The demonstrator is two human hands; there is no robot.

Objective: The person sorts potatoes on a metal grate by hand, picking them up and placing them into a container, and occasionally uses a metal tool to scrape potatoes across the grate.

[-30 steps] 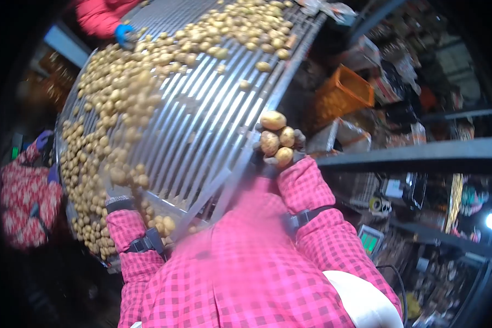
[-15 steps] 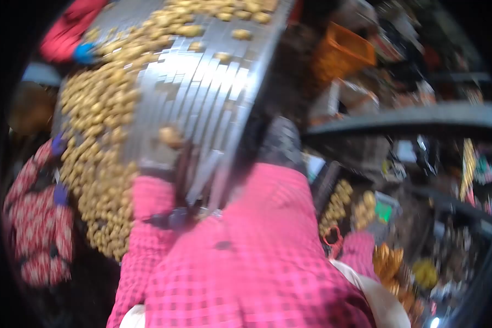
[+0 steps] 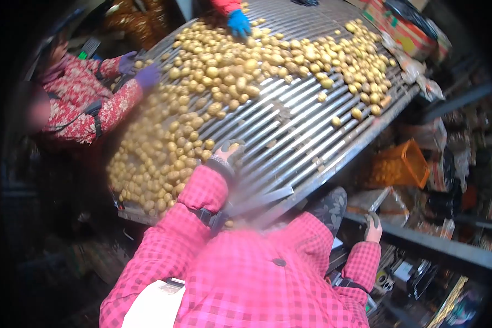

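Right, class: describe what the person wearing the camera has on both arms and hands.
Both sleeves are bright pink with a darker check: left sleeve, right sleeve. A black strap circles each forearm near the wrist: left strap, right strap. The left hand seems covered in dark grey knit; the right hand is too blurred to tell.

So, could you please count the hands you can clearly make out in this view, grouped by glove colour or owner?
Blue-gloved hand: 1
Purple-gloved hands: 2
Camera wearer's left hand and right hand: 2
Total: 5
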